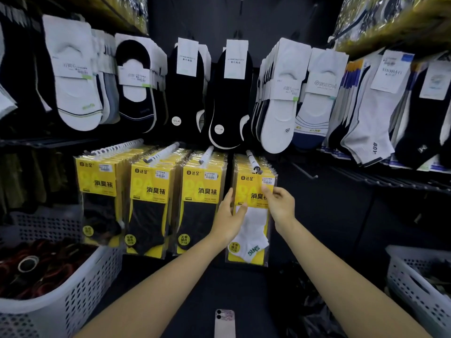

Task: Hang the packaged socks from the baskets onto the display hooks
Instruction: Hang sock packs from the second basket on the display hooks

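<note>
A yellow pack with white socks (252, 223) hangs at the front of the rightmost display hook (253, 162). My left hand (228, 217) grips its left edge, thumb across the front. My right hand (279, 203) pinches its upper right edge near the price sticker. Three more hooks to the left carry stacks of yellow packs with black socks (148, 206). A white basket (56, 296) at lower left holds dark and red packaged items. Another white basket (419, 286) stands at lower right.
Rows of boat socks and ankle socks (280, 93) hang above. A bare hook (305, 170) juts out right of the yellow packs. A phone (225, 323) lies at the bottom centre on a dark surface. Dark bags (305, 301) lie by the right basket.
</note>
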The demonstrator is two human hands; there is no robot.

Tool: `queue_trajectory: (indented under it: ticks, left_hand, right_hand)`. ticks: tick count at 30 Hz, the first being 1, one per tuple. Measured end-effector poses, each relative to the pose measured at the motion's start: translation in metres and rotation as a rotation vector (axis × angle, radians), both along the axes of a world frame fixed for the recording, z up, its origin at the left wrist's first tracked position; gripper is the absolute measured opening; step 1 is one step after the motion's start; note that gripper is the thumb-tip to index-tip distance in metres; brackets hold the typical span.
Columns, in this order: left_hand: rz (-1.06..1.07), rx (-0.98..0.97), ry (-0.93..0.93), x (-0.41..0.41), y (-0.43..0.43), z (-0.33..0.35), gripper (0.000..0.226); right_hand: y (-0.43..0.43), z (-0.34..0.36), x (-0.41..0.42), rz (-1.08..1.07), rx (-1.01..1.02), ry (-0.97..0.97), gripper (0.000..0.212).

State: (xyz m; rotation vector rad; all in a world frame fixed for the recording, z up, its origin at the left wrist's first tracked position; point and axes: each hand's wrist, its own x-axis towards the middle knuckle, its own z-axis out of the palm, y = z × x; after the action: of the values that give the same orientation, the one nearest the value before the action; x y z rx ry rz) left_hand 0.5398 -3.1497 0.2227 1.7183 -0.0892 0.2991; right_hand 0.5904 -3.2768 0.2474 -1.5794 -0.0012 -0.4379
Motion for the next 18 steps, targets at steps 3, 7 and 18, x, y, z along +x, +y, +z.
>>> queue_trajectory:
  ticks: [3,7,18]
  left_hand:
    - [-0.009,0.028,0.024,-0.003,0.002,-0.010,0.063]
    - [-0.039,0.070,0.079,-0.018,0.014,-0.035,0.062]
    - [-0.182,0.214,0.612,-0.152,0.055,-0.240,0.044]
  right_hand:
    - [-0.004,-0.015,-0.003,-0.065,0.012,0.040,0.024]
    - [-0.012,-0.049,-0.028,-0.104,0.023,0.077,0.038]
    - [-0.034,-0.279,-0.189,0.226,-0.343,0.705,0.009]
